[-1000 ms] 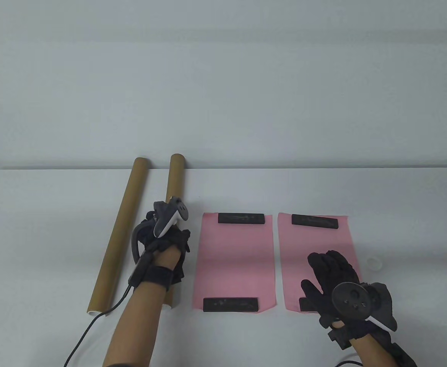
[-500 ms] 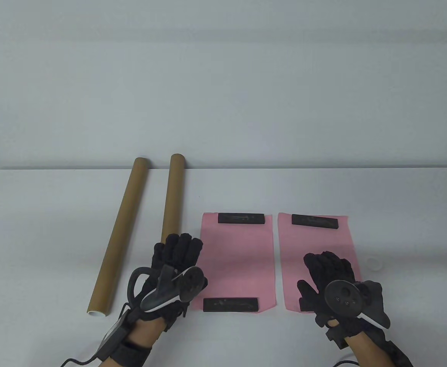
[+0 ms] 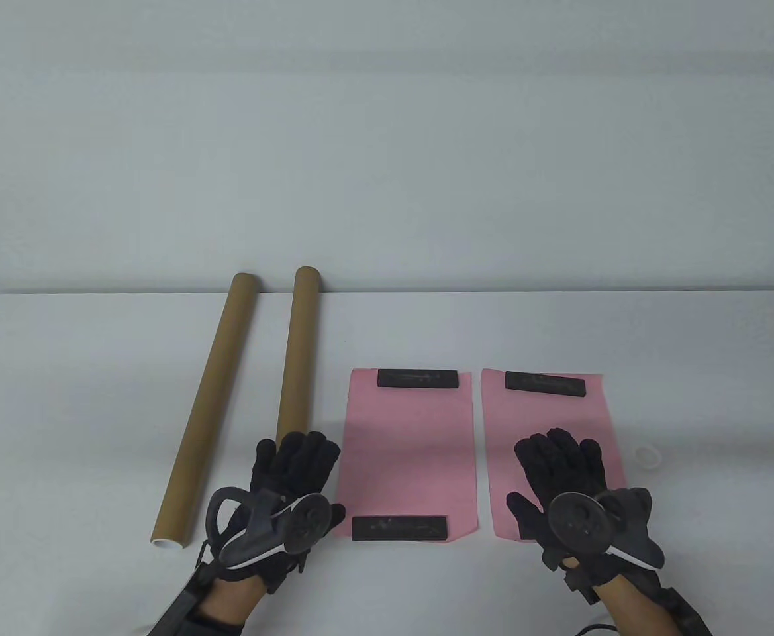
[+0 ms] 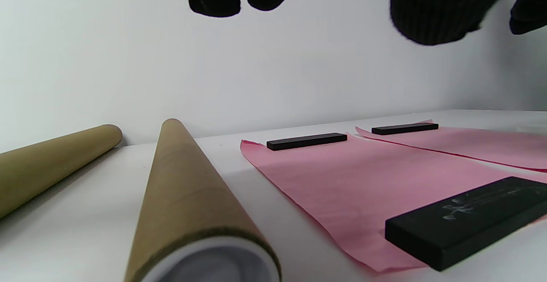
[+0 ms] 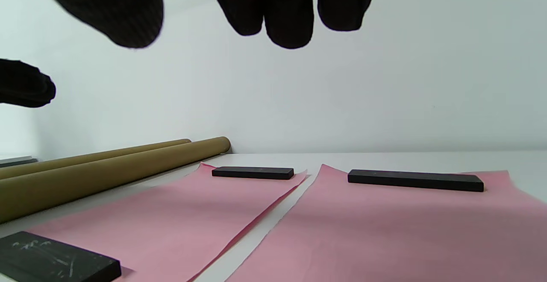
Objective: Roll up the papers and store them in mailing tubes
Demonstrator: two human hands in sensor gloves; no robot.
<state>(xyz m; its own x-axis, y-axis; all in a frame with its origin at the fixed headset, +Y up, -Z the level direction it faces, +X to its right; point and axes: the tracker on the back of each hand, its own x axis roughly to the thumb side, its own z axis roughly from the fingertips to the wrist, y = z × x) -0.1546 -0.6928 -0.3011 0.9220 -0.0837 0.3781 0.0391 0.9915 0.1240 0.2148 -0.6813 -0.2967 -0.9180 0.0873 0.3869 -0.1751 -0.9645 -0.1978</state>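
Start of task, nothing rolled. Left hand (image 3: 294, 480) hovers flat, grip apart, empty, over near end of right tube (image 3: 297, 358). Right hand (image 3: 562, 480) likewise over right paper (image 3: 549, 411). Both papers lie flat at worktop's near edge, bars (image 3: 418, 378) pinning ends. Next: lift bars off, judging by layout.

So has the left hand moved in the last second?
Yes. The left hand has pulled back toward the near table edge along the right tube, and now hovers open over its near end.
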